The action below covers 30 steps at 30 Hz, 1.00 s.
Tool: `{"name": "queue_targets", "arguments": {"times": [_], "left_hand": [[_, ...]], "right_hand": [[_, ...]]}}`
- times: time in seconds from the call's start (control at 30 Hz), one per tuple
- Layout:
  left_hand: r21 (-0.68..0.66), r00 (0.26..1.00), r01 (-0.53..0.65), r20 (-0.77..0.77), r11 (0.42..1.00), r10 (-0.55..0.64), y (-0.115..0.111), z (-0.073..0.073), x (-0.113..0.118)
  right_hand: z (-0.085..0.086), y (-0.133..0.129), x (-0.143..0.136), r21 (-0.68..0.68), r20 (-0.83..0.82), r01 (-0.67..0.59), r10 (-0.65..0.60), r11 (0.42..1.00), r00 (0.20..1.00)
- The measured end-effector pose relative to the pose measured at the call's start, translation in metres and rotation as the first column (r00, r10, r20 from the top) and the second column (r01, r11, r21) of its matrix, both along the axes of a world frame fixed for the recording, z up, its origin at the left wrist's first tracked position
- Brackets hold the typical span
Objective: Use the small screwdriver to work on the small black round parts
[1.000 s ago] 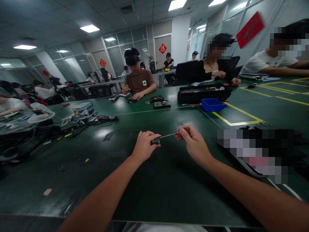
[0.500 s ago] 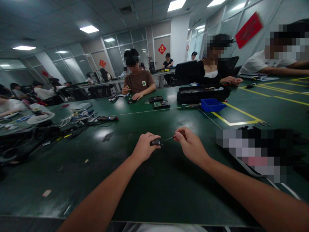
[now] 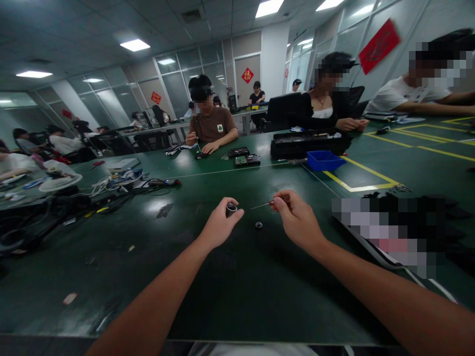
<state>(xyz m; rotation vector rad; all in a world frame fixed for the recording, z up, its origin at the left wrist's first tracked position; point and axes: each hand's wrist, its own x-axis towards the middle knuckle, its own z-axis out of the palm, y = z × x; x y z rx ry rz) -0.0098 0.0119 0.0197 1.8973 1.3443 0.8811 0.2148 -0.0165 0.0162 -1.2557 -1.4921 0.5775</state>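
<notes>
My left hand [image 3: 221, 225] is closed round a small dark cylinder [image 3: 231, 210], whose round end with a pale rim faces up toward me. My right hand [image 3: 296, 216] grips a screwdriver [image 3: 264, 204] by its reddish handle. The thin metal shaft points left toward the cylinder, with a gap between its tip and the cylinder. A small round dark piece [image 3: 259, 225] lies on the green table [image 3: 230, 301] between my hands, touched by neither.
A blue bin [image 3: 325, 161] and a long black case [image 3: 310, 144] stand beyond my right hand. Circuit-board devices [image 3: 247, 160] lie near a co-worker [image 3: 211, 123] across the table. Cables [image 3: 92, 200] spread on the left. A pixelated object [image 3: 393, 232] lies at right.
The screwdriver has drawn away to the right from the cylinder. The cylinder has tilted its end upward, and a small round piece now lies on the table between my hands.
</notes>
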Motion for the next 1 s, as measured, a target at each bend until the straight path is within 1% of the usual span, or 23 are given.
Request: {"name": "queue_targets", "arguments": {"times": [0.1,0.17,0.27,0.4,0.5,0.57,0.67,0.8,0.9,0.97,1.0], "left_hand": [[0.013,0.984,0.060,-0.170,0.998,-0.057,-0.008,0.008,0.012],[0.007,0.959,0.128,-0.258,0.992,-0.122,-0.009,0.009,0.020],[0.034,0.901,0.231,-0.386,0.972,-0.201,-0.004,0.004,0.031],[0.043,0.786,0.326,-0.568,0.944,-0.245,0.006,-0.005,0.042],[0.013,0.723,0.361,-0.635,0.933,-0.271,0.010,-0.007,0.047],[0.009,0.712,0.363,-0.647,0.932,-0.272,0.011,-0.006,0.048],[0.013,0.741,0.342,-0.619,0.940,-0.261,0.012,-0.004,0.040],[-0.013,0.844,0.270,-0.477,0.963,-0.244,0.017,0.000,0.019],[-0.043,0.928,0.216,-0.303,0.976,-0.218,0.026,0.003,-0.002],[-0.128,0.973,0.162,-0.144,0.979,-0.180,0.033,0.006,-0.018],[-0.180,0.989,0.125,-0.057,0.976,-0.138,0.036,0.008,-0.027]], "right_hand": [[0.001,0.000,0.001,0.027,0.018,0.022,-0.023,0.999,1.000],[0.002,0.000,0.002,0.033,0.029,0.033,-0.034,0.999,0.999],[0.003,0.001,0.002,0.033,0.027,0.039,-0.039,0.999,0.999],[0.002,0.002,0.003,0.030,0.027,0.035,-0.035,0.999,0.999],[0.001,0.002,0.004,0.020,0.022,0.025,-0.026,0.999,0.999],[0.000,0.002,0.004,0.019,0.015,0.021,-0.021,1.000,1.000],[0.000,0.002,0.004,0.015,0.017,0.014,-0.014,1.000,1.000],[0.001,0.001,0.004,0.001,0.031,0.001,-0.001,1.000,1.000],[0.002,0.001,0.004,-0.012,0.032,-0.009,0.009,1.000,0.999],[0.002,0.001,0.004,-0.019,0.030,-0.012,0.012,1.000,0.999],[0.002,0.002,0.004,-0.023,0.030,-0.012,0.013,1.000,0.999]]}}
